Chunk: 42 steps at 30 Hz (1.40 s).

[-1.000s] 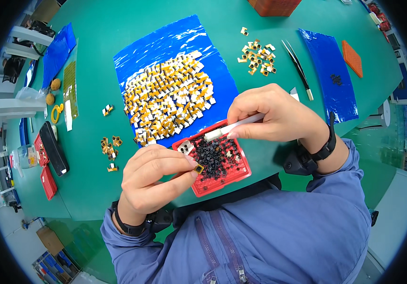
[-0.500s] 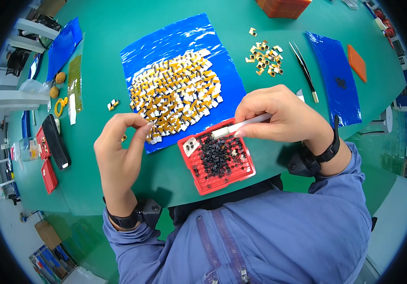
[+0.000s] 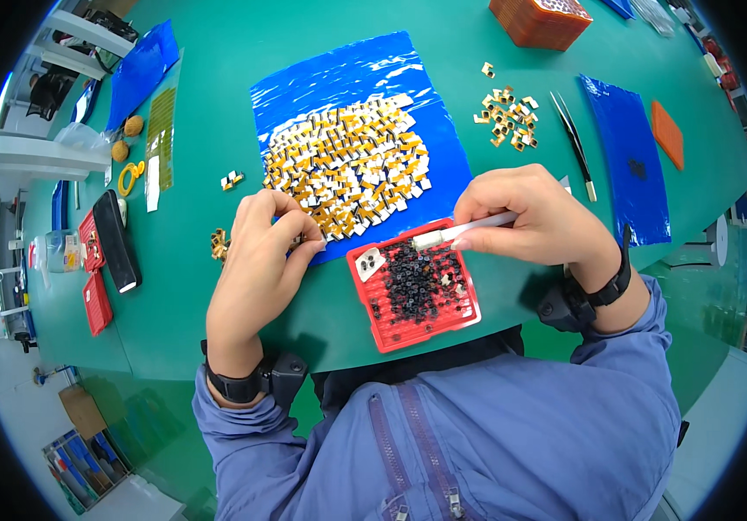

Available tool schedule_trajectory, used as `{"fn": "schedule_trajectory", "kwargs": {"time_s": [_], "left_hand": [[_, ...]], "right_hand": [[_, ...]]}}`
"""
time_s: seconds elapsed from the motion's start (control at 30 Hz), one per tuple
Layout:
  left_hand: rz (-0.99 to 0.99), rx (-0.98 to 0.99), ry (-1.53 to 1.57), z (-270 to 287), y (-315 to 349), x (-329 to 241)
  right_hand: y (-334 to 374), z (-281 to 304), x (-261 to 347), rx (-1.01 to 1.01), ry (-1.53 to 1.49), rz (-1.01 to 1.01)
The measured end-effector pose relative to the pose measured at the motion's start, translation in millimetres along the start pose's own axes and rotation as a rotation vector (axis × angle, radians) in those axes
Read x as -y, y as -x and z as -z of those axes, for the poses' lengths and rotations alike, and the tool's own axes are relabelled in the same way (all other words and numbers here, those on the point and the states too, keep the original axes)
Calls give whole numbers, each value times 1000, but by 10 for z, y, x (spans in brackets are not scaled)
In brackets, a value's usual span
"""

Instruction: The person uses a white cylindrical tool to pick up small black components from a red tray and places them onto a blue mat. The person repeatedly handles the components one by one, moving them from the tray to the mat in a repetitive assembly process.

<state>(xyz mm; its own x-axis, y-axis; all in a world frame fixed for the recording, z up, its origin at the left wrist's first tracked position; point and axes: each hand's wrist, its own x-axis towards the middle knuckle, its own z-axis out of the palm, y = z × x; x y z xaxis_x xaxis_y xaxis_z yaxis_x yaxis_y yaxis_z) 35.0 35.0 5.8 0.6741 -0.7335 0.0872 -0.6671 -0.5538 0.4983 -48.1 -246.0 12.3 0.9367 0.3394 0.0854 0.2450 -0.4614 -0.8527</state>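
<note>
My right hand is closed around a slim white pen-like tool. Its pale tip lies over the far edge of a red ribbed tray strewn with small black ring-like parts. My left hand is bent with thumb and forefinger close together at the near left corner of a blue sheet. Between those fingertips shows a tiny dark and gold bit, too small to name. Many small white and gold pieces cover the sheet. A white scrap bearing black rings lies in the tray.
Gold pieces lie loose at the far right, beside tweezers. Another blue sheet, an orange block and a stack of orange-brown trays stand beyond. Leftward are yellow scissors and a black case.
My left hand has turned and moved right, its fingertips now at the sheet's near corner. The right hand keeps its hold on the tool over the tray. The whole view has shifted slightly.
</note>
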Motion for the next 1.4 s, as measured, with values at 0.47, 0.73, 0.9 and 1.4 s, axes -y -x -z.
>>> {"fn": "schedule_trajectory", "kwargs": {"time_s": [0.47, 0.73, 0.9, 1.4], "left_hand": [[244, -309, -145, 410, 218, 509], [498, -102, -118, 453, 289, 702], [553, -107, -57, 440, 236, 666], [285, -417, 575, 407, 128, 445]], "right_hand": [[-6, -30, -2, 139, 87, -32], [-15, -40, 9, 181, 146, -8], [-12, -24, 10, 206, 157, -27], [-7, -15, 17, 263, 139, -63]]}}
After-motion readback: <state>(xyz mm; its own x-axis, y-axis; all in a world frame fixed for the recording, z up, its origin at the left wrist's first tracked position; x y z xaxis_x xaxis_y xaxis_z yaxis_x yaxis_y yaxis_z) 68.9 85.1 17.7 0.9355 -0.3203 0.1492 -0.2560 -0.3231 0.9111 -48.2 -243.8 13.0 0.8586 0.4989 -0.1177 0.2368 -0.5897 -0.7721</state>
